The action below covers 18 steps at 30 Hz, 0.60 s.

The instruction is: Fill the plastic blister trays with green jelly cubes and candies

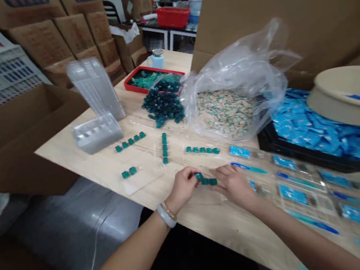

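1. My left hand (pixel 183 190) is closed, the fingers pinch one end of a short row of teal cubes (pixel 206 180), approx. 3 pcs. Exact grip is partly hidden.
2. My right hand (pixel 235 186) is open, the fingers stretched, just beside the other end of the row. I can't tell if they touch it.
3. Both hands are above the pale wood worktop (pixel 213 245), near its edge. A pale bangle (pixel 166 215) sits on the left wrist.
4. Just right of the right hand lie blue-and-clear packs (pixel 305 194), very close to it.
5. Ahead, three lines of cubes (pixel 165 148) and a loose pair (pixel 129 172) on a clear sheet (pixel 142 174). Behind them, clear blister trays (pixel 97 133) and a heap of dark teal cubes (pixel 163 106) by a red tray (pixel 134 80).
6. Further right: a plastic bag (pixel 239 57) w/ speckled pieces, blue sachets (pixel 320 131) and a beige basin (pixel 349 96).
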Available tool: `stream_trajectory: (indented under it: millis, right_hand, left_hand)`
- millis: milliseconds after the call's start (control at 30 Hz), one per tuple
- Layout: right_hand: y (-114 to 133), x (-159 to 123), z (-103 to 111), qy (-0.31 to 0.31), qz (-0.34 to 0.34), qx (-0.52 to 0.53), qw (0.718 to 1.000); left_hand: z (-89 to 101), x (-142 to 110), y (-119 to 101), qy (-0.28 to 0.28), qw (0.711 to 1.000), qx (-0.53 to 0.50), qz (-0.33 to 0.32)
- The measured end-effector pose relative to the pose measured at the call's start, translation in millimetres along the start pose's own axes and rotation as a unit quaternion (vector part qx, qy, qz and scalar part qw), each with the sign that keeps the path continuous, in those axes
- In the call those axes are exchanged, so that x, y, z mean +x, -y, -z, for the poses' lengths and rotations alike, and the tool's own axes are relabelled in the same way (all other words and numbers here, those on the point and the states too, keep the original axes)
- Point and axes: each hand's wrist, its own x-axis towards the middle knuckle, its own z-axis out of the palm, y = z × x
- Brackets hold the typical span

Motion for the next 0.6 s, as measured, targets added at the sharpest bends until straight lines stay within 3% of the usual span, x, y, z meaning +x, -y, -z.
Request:
stream_trajectory:
  millis: [100,200,300,367,400,433,500,533,600]
  right_hand:
    - [27.3,12.7,2.6,-0.036,-0.009,0.207,0.978]
    - [65.8,38.0,-4.1,0.017,-0.004,0.411,0.911]
    - [97.9,72.5,-18.0,0.057,-0.004,0.495,0.867]
    - [111.1,100.2,-29.2,0.040,0.035,0.466,0.883]
    - [115.4,114.8,-35.3,0.022,0.066,0.425,0.902]
    - [118.6,129.2,-41.7,0.005,0.100,0.371,0.923]
    - [123.2,154.8,-55.2,0.003,0.163,0.253,0.954]
    - [125.6,164.6,-62.1,0.020,0.188,0.204,0.961]
    - [132.3,176.4,-74.6,0.062,0.218,0.130,0.965]
  left_hand:
    - [12.1,-15.9,-10.7,0.015,0.995,-0.095,0.039]
    - [35.4,-30.5,-18.9,-0.019,0.978,-0.185,0.097]
    - [74.8,-39.6,-24.2,-0.047,0.983,-0.151,0.095]
    - [107.7,-43.4,-25.6,-0.086,0.996,-0.005,0.030]
    - [124.3,-44.8,-25.2,-0.122,0.987,0.100,-0.016]
    - [139.9,-45.9,-23.9,-0.162,0.961,0.214,-0.061]
    - [165.7,-47.3,-18.5,-0.215,0.879,0.408,-0.119]
    - [175.2,-47.6,-14.9,-0.217,0.844,0.473,-0.128]
    - [188.2,-47.8,-7.2,-0.192,0.807,0.545,-0.125]
